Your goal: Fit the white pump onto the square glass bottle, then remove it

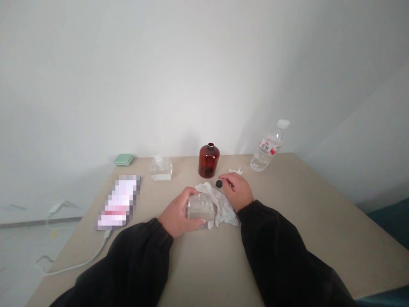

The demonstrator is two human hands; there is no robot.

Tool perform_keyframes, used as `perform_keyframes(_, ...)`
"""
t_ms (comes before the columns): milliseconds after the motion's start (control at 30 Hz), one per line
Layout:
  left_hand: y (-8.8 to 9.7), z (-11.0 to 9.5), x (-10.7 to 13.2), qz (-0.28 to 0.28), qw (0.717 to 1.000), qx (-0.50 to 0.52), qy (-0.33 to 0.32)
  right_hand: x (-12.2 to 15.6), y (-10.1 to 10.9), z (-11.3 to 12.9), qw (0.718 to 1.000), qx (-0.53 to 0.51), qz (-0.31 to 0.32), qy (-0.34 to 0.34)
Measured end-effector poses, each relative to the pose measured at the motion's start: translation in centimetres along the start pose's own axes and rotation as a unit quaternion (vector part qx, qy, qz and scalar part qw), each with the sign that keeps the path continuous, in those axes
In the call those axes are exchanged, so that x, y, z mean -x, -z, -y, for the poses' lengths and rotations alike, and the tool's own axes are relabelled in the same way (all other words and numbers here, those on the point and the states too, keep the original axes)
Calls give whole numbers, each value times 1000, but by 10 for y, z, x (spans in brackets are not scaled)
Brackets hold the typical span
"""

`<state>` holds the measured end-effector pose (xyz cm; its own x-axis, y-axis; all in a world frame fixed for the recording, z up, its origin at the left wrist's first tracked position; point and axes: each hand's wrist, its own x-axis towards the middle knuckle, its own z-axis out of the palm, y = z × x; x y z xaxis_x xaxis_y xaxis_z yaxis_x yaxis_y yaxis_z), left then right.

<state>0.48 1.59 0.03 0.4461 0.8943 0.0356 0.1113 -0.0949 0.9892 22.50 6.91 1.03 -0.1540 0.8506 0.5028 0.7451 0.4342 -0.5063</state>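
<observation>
My left hand (182, 213) is closed around a clear, see-through container (200, 209), with the thumb along its near side and the fingers behind. The container is tilted over the table, by a crumpled white tissue (223, 207). My right hand (235, 187) reaches over the tissue's right side, fingers bent, with the index fingertip and thumb at a small round black cap (219, 183). Just behind the cap stands an uncapped amber-brown bottle (208, 162). Part of a white plastic piece (236, 171) shows behind my right hand.
A clear square bottle (161, 169) with a whitish top and a green case (124, 160) stand at the back left. At the left lies a phone (119, 202) with a white cable (86, 261). A labelled water bottle (267, 148) stands at the back right, before the wall.
</observation>
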Motion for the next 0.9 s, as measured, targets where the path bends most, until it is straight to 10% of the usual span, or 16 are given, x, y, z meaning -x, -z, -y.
perform_keyframes(567, 4, -1, 0, -45, 993, -105, -21, 0, -4, -4, 995, -39, 6, -89)
perform_keyframes(900, 4, 3, 0, -48, 991, -122, -29, -4, -4, -8, 999, 22, -45, -6)
